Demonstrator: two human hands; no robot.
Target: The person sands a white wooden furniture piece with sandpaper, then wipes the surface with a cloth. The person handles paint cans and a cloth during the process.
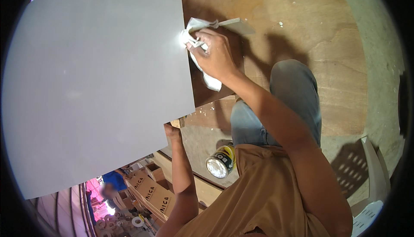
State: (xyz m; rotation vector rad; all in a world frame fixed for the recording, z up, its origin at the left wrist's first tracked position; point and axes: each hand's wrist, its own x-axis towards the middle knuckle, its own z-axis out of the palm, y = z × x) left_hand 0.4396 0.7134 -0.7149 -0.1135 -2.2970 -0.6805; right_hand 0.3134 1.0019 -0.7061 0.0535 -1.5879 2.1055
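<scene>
A large white panel (99,81) fills the left side, its right edge close to my hands. My right hand (214,55) is closed round a crumpled white cloth (211,81) and presses it against that edge, near the upper corner. Part of the cloth hangs below my fingers. My left hand (172,131) reaches to the panel's lower corner, beside a piece of wood (177,122). The panel hides its fingers, so I cannot see what they hold.
A plywood sheet (327,30) with white specks lies under the work. By my knees stands a metal can (218,164) with a black and yellow label. Cardboard boxes (148,191) and a person in blue (113,182) are at lower left. A white slotted plastic seat (368,215) is at lower right.
</scene>
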